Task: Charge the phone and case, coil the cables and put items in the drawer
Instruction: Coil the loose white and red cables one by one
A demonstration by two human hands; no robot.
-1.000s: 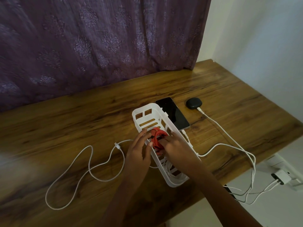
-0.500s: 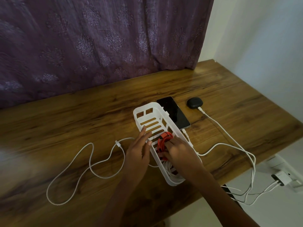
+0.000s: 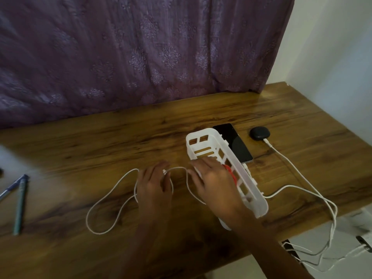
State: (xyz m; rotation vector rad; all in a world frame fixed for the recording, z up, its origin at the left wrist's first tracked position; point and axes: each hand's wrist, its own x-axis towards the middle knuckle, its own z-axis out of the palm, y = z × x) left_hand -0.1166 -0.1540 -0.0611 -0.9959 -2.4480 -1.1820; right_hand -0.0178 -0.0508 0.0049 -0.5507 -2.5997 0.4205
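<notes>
A loose white cable [image 3: 104,200] lies in loops on the wooden desk [image 3: 100,141]. My left hand [image 3: 155,188] rests on it, fingertips pinching it near its plug. My right hand [image 3: 211,178] is spread over the left rim of the white slotted basket [image 3: 244,174], its fingertips at the same cable, holding nothing. A coiled red cable [image 3: 231,174] lies inside the basket, partly hidden by my right hand. The black phone [image 3: 238,146] lies beside the basket. The black earbud case [image 3: 259,133] has a white charging cable [image 3: 285,158] plugged into it.
Two pens [image 3: 20,200] lie at the desk's left edge. Charging cables hang over the right front edge down to a white wall charger [image 3: 362,243]. A purple curtain [image 3: 141,57] hangs behind the desk, and a white wall stands at the right.
My right hand has let go of the red cable, leaving it in the basket, and moved left. My left hand has shifted left onto the white cable's plug end.
</notes>
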